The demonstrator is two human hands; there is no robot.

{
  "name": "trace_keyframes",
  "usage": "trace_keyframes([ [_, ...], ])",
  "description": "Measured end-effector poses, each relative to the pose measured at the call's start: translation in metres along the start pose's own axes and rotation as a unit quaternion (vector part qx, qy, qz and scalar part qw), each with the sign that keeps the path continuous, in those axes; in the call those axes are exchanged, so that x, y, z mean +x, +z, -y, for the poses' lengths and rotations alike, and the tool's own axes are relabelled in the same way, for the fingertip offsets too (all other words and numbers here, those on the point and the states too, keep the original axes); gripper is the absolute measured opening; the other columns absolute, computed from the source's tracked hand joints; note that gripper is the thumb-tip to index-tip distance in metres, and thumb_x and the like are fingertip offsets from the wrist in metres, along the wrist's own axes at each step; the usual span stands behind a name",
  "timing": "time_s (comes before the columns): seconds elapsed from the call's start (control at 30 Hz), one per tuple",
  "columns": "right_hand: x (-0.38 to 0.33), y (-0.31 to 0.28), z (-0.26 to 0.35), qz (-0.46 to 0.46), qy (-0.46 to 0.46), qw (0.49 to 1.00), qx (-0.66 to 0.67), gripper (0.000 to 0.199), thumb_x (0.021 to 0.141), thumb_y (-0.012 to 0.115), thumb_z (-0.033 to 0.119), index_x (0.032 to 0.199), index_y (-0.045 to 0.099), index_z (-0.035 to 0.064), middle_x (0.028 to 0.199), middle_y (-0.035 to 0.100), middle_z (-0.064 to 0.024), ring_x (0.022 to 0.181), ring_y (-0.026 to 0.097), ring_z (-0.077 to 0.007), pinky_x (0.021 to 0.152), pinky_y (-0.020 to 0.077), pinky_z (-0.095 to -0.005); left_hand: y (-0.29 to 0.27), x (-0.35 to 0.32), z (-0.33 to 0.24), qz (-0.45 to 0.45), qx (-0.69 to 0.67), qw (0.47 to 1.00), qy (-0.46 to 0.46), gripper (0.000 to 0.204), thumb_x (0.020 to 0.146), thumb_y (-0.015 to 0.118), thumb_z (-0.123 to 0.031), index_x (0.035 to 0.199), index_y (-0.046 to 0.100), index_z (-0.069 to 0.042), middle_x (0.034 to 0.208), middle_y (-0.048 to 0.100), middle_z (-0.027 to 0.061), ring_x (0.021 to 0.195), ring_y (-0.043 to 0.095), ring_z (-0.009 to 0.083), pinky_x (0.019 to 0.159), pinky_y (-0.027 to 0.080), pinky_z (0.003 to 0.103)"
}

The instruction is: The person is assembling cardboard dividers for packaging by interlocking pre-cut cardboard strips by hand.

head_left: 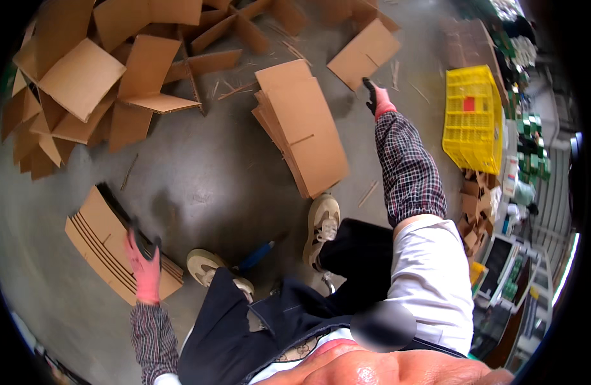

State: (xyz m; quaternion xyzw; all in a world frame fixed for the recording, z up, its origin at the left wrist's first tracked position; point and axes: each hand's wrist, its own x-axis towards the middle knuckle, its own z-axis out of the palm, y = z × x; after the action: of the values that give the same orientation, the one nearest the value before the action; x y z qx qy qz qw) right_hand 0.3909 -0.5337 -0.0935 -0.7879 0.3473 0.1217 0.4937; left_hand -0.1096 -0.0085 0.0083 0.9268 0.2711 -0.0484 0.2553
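Observation:
My left hand (143, 264), in a pink glove with black fingers, is at the right side of a stack of slotted cardboard sheets (106, 240) on the floor at lower left. Its thumb and fingers are apart; whether they press on the stack I cannot tell. Far forward on the right, my right hand (378, 100), gloved alike, stretches out with fingers apart. Its fingertips are close to the near edge of a slotted cardboard piece (366, 56); contact is unclear. Between my arms lies another slightly fanned stack of cardboard sheets (306, 131).
A heap of assembled cardboard dividers (138, 70) fills the far left. At right stands a yellow plastic crate (473, 122), with cardboard scraps (476, 205) beside it. A blue-handled tool (255, 255) lies between my shoes. Thin cardboard strips (368, 194) litter the grey floor.

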Motion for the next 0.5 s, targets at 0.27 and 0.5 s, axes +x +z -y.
trace_keyframes([
  [0.27, 0.076, -0.002, 0.023, 0.019, -0.227, 0.972, 0.053, 0.031, 0.065, 0.079, 0.015, 0.087, 0.062, 0.0009, 0.074, 0.061, -0.0034, 0.064, 0.056, -0.0156, 0.058, 0.0444, -0.0296, 0.033, -0.053, -0.043, 0.240, -0.130, 0.962, 0.007, 0.057, 0.073, 0.068, -0.009, 0.124, 0.045, -0.003, 0.119, 0.053, 0.0139, 0.111, 0.052, 0.0289, 0.095, 0.041, 0.036],
  [0.5, -0.293, 0.048, 0.091, 0.043, -0.708, 0.645, -0.283, 0.040, 0.071, 0.068, 0.008, 0.108, 0.055, -0.0013, 0.102, 0.056, -0.0192, 0.094, 0.055, -0.0363, 0.084, 0.0439, -0.0402, 0.037, 0.009, -0.118, 0.243, -0.365, 0.898, 0.031, 0.108, 0.067, 0.077, -0.022, 0.141, 0.002, 0.003, 0.144, 0.016, 0.0265, 0.135, 0.020, 0.0322, 0.109, 0.019, 0.038],
])
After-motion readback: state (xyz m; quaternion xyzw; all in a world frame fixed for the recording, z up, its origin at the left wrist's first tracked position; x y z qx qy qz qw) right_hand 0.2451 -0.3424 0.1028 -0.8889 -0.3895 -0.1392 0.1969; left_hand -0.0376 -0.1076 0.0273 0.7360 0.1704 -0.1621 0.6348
